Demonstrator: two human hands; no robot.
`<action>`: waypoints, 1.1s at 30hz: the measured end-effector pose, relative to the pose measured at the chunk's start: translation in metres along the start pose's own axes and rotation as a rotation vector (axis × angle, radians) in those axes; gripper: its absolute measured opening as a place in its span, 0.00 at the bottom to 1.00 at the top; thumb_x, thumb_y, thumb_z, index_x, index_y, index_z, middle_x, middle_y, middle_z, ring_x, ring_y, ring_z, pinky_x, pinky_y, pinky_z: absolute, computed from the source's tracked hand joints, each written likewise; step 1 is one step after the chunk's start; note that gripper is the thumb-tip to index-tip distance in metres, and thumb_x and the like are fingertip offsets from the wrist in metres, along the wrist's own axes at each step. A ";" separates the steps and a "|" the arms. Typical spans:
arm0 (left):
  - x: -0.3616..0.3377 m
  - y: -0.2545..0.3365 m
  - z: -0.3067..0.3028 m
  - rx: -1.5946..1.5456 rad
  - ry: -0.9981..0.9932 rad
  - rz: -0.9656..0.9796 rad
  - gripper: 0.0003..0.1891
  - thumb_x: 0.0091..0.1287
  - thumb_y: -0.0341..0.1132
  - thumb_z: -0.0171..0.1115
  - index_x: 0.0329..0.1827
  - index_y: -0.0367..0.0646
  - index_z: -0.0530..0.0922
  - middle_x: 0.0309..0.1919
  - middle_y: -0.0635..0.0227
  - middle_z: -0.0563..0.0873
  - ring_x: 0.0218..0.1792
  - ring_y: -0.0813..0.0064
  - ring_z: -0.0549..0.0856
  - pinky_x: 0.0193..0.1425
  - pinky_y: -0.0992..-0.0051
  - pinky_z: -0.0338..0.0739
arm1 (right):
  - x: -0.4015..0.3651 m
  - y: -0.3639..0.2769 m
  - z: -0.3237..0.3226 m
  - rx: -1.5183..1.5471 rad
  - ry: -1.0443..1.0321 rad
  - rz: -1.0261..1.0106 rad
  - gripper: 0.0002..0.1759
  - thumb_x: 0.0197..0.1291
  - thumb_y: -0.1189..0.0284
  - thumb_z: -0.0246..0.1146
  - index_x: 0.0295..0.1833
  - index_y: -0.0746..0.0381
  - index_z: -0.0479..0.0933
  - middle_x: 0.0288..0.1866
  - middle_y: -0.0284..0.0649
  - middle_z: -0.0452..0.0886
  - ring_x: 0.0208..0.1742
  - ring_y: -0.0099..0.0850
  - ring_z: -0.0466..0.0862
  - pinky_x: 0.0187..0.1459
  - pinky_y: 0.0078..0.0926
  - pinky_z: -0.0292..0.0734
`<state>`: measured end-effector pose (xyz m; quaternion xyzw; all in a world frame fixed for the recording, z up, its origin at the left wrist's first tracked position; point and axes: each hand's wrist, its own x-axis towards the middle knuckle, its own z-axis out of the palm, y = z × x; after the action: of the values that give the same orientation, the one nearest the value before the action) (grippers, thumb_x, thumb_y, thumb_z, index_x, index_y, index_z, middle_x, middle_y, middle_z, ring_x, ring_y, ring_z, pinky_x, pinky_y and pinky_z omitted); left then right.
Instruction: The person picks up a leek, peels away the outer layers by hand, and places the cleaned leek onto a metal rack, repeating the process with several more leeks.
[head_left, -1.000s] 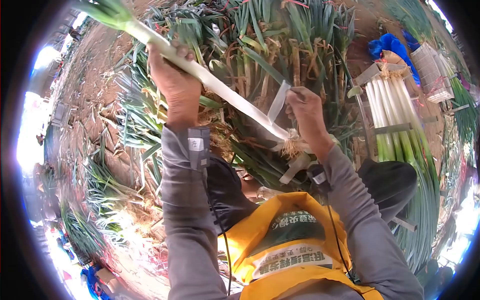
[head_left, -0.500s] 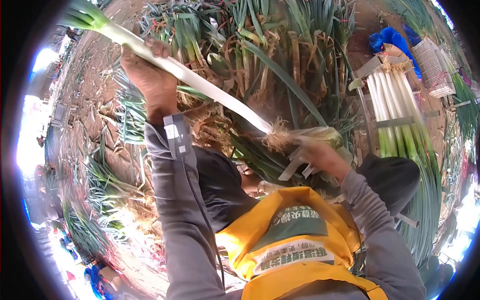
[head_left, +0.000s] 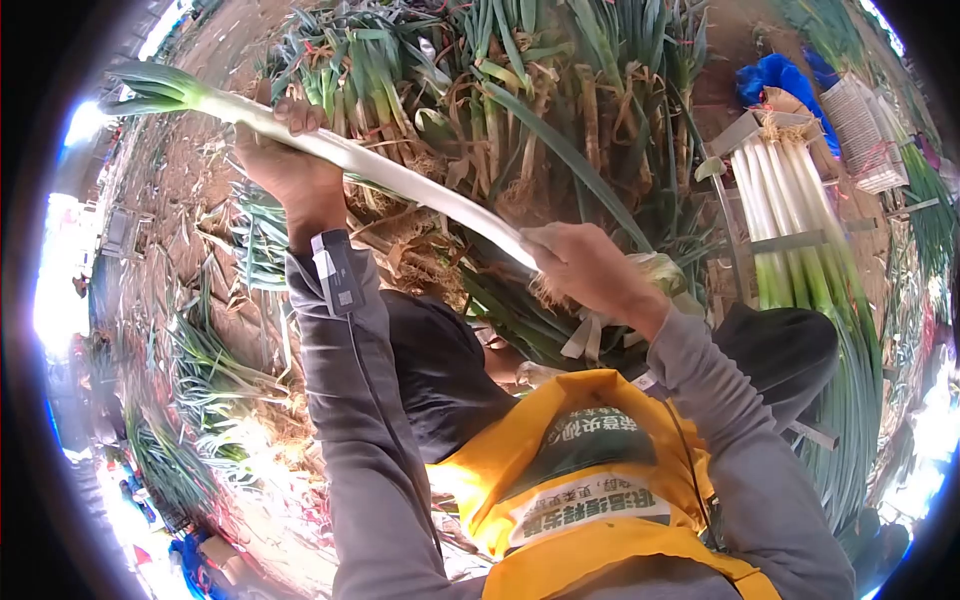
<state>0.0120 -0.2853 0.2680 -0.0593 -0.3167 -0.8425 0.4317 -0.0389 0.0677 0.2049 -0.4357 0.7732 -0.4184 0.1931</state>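
Note:
A long green onion point(head_left: 400, 178) with a white stalk slants from upper left towards the middle. Its leafy green top point(head_left: 155, 88) points left. My left hand point(head_left: 290, 165) is closed around the stalk just below the leaves. At the root end, the fingers of my right hand point(head_left: 595, 265) are closed on the stalk, covering part of it. Some of the hairy roots point(head_left: 550, 292) show beneath that hand. Pale loose peel point(head_left: 655, 270) lies just beyond my right hand, and a whitish strip point(head_left: 583, 338) hangs below it.
Unpeeled green onions point(head_left: 590, 130) with dry brown skins are heaped in front. To the right, several cleaned onions point(head_left: 785, 210) lie in a metal rack point(head_left: 800, 243). A blue plastic bag point(head_left: 785, 85) sits behind them. More onions point(head_left: 215, 350) lie on the ground at left.
My right hand has moved up and left, from the loose peel onto the root end of the stalk. The leafy end and my left hand have dropped slightly.

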 end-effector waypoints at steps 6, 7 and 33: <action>-0.002 -0.006 0.006 0.168 0.091 0.066 0.28 0.77 0.61 0.55 0.57 0.42 0.72 0.29 0.72 0.74 0.27 0.77 0.71 0.34 0.74 0.68 | -0.003 0.002 -0.001 0.222 -0.105 0.171 0.13 0.73 0.74 0.57 0.51 0.71 0.82 0.31 0.49 0.82 0.28 0.38 0.87 0.36 0.34 0.80; -0.002 -0.006 0.007 0.203 0.092 0.062 0.22 0.81 0.61 0.50 0.55 0.50 0.68 0.28 0.74 0.74 0.26 0.79 0.71 0.33 0.75 0.68 | -0.002 0.003 -0.002 0.147 -0.129 0.152 0.14 0.76 0.73 0.56 0.55 0.72 0.81 0.33 0.44 0.83 0.27 0.29 0.88 0.35 0.28 0.81; 0.002 -0.009 0.003 -0.054 0.033 -0.027 0.24 0.82 0.53 0.49 0.59 0.37 0.78 0.33 0.67 0.80 0.32 0.75 0.78 0.42 0.73 0.79 | -0.002 0.022 -0.001 0.283 0.069 0.150 0.12 0.71 0.71 0.68 0.52 0.69 0.85 0.36 0.37 0.88 0.38 0.16 0.80 0.40 0.21 0.77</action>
<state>0.0036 -0.2810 0.2664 -0.0526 -0.2874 -0.8573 0.4239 -0.0500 0.0755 0.1874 -0.3305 0.7429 -0.5225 0.2566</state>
